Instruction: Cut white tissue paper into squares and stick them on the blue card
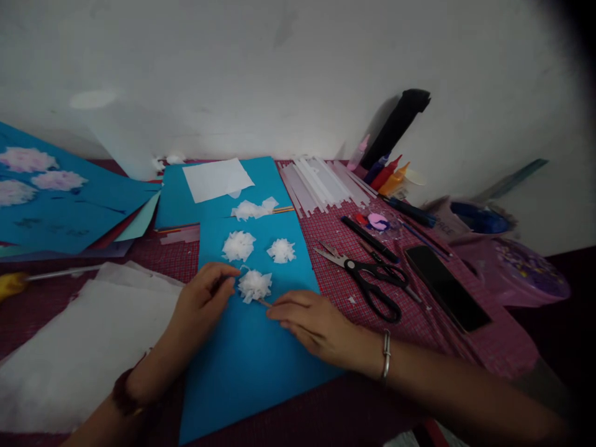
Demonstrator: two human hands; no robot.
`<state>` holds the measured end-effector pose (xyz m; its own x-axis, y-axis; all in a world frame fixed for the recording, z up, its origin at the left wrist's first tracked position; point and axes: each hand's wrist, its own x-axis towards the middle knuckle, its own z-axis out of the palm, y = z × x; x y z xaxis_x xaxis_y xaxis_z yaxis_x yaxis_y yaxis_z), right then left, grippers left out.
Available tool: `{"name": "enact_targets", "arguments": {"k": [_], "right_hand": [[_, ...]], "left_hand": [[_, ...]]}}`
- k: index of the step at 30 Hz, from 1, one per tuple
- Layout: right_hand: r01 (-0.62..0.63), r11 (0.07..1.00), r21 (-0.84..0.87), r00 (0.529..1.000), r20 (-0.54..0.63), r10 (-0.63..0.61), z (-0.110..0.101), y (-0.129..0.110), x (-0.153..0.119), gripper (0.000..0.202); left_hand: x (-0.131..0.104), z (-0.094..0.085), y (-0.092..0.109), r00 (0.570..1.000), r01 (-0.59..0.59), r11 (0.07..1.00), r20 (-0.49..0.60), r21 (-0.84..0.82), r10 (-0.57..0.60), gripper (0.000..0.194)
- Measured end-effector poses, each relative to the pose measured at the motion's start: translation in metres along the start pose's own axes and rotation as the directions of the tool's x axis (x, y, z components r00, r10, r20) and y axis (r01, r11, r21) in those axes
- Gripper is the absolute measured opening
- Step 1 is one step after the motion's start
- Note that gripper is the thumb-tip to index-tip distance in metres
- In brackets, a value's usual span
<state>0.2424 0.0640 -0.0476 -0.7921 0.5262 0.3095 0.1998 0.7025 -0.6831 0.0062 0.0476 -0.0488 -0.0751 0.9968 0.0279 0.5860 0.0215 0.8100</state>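
A blue sheet of card (251,366) lies before me with two white tissue-paper flowers, a left one (239,246) and a right one (281,250). Below them sits a third ruffled tissue flower (255,285). At its left edge my left hand (207,295) is loosely curled, thumb and forefinger slightly apart, with nothing visible between them. Pinched in my right hand (310,316) is a thin stick (264,303), its tip at the underside of that third flower; most of the stick is hidden by the fingers.
Black-handled scissors (372,279), a phone (447,288) and a black pen (370,239) lie to the right. White paper strips (321,183) and paint bottles (386,174) stand farther back. Tissue sheets (93,347) and a flower-decorated blue card (93,211) are on the left.
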Motion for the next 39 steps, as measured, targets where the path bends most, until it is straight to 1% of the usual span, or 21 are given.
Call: {"name": "enact_targets", "arguments": {"k": [3, 6, 9, 11, 12, 14, 16, 17, 19, 20, 22, 24, 25, 27, 29, 30, 32, 34, 36, 37, 39], "right_hand": [[0.050, 0.982, -0.184, 0.994, 0.107, -0.031, 0.001, -0.002, 0.000, 0.028], [0.071, 0.948, -0.309, 0.982, 0.187, -0.012, 0.005, -0.002, 0.000, 0.030], [0.071, 0.933, -0.354, 0.976, 0.217, 0.007, 0.007, -0.002, 0.001, 0.031], [0.062, 0.942, -0.331, 0.981, 0.192, 0.003, 0.005, -0.003, 0.001, 0.029], [0.046, 0.958, -0.285, 0.988, 0.157, -0.001, 0.004, -0.004, 0.001, 0.028], [0.003, 0.995, -0.102, 0.999, 0.037, 0.000, 0.001, -0.005, 0.000, 0.026], [-0.084, 0.986, 0.146, 0.991, -0.090, 0.098, 0.000, -0.006, -0.002, 0.024], [-0.143, 0.951, 0.275, 0.975, -0.127, 0.183, 0.000, -0.005, -0.003, 0.024], [-0.249, 0.832, 0.496, 0.926, -0.130, 0.354, 0.002, -0.003, -0.004, 0.026], [-0.282, 0.761, 0.584, 0.903, -0.106, 0.416, 0.003, -0.001, -0.004, 0.028], [-0.293, 0.647, 0.704, 0.883, -0.061, 0.466, 0.005, 0.002, -0.003, 0.032], [-0.299, 0.582, 0.756, 0.877, -0.022, 0.480, 0.005, 0.006, -0.002, 0.036], [-0.304, 0.562, 0.769, 0.875, -0.009, 0.485, 0.005, 0.007, -0.002, 0.038], [-0.313, 0.540, 0.781, 0.871, 0.009, 0.492, 0.006, 0.010, -0.001, 0.040], [-0.311, 0.532, 0.787, 0.871, 0.012, 0.492, 0.008, 0.012, -0.002, 0.039], [-0.310, 0.532, 0.788, 0.873, 0.014, 0.488, 0.008, 0.013, -0.002, 0.039], [-0.312, 0.533, 0.786, 0.878, 0.024, 0.479, 0.010, 0.014, -0.002, 0.039], [-0.330, 0.532, 0.780, 0.874, 0.040, 0.484, 0.010, 0.015, -0.002, 0.039], [-0.352, 0.532, 0.770, 0.864, 0.049, 0.500, 0.009, 0.015, -0.002, 0.039], [-0.359, 0.536, 0.764, 0.862, 0.051, 0.504, 0.008, 0.014, -0.002, 0.039], [-0.356, 0.549, 0.756, 0.865, 0.045, 0.499, 0.005, 0.013, -0.002, 0.039]], "left_hand": [[-0.002, -0.001, 0.000, 0.995, 0.100, 0.995, 0.013, -0.027, -0.100, 0.025], [-0.001, -0.002, 0.002, 0.995, 0.102, 0.994, 0.016, -0.025, -0.102, 0.025], [0.000, -0.001, 0.002, 0.997, 0.078, 0.997, 0.006, -0.030, -0.077, 0.023], [0.000, 0.001, 0.000, 0.997, 0.080, 0.996, 0.006, -0.032, -0.080, 0.022], [-0.001, 0.002, -0.001, 0.996, 0.090, 0.995, 0.009, -0.040, -0.090, 0.022], [-0.001, 0.001, -0.002, 0.991, 0.131, 0.988, 0.029, -0.082, -0.129, 0.025], [0.003, -0.003, -0.001, 0.983, 0.185, 0.972, 0.046, -0.147, -0.180, 0.029], [0.006, -0.007, 0.002, 0.979, 0.204, 0.964, 0.042, -0.171, -0.200, 0.031], [0.018, -0.018, 0.010, 0.979, 0.200, 0.966, 0.006, -0.166, -0.202, 0.033], [0.027, -0.024, 0.015, 0.985, 0.171, 0.977, -0.015, -0.129, -0.175, 0.032], [0.049, -0.035, 0.025, 0.996, 0.081, 0.997, -0.029, 0.003, -0.081, 0.029], [0.075, -0.041, 0.031, 1.000, -0.029, 0.983, 0.000, 0.179, 0.029, 0.027], [0.088, -0.041, 0.031, 0.996, -0.093, 0.957, 0.025, 0.274, 0.090, 0.026], [0.111, -0.037, 0.029, 0.975, -0.222, 0.864, 0.086, 0.453, 0.205, 0.027], [0.128, -0.028, 0.025, 0.956, -0.289, 0.775, 0.126, 0.562, 0.265, 0.031], [0.135, -0.023, 0.022, 0.956, -0.287, 0.761, 0.119, 0.581, 0.270, 0.032], [0.144, -0.015, 0.019, 0.965, -0.251, 0.782, 0.080, 0.571, 0.251, 0.023], [0.148, -0.012, 0.017, 0.972, -0.215, 0.817, 0.035, 0.535, 0.233, 0.011], [0.151, -0.016, 0.018, 0.977, -0.183, 0.840, -0.001, 0.510, 0.214, 0.015], [0.151, -0.021, 0.018, 0.983, -0.150, 0.875, -0.028, 0.460, 0.183, 0.017], [0.149, -0.033, 0.021, 0.994, -0.046, 0.963, -0.086, 0.266, 0.071, 0.021]]}}
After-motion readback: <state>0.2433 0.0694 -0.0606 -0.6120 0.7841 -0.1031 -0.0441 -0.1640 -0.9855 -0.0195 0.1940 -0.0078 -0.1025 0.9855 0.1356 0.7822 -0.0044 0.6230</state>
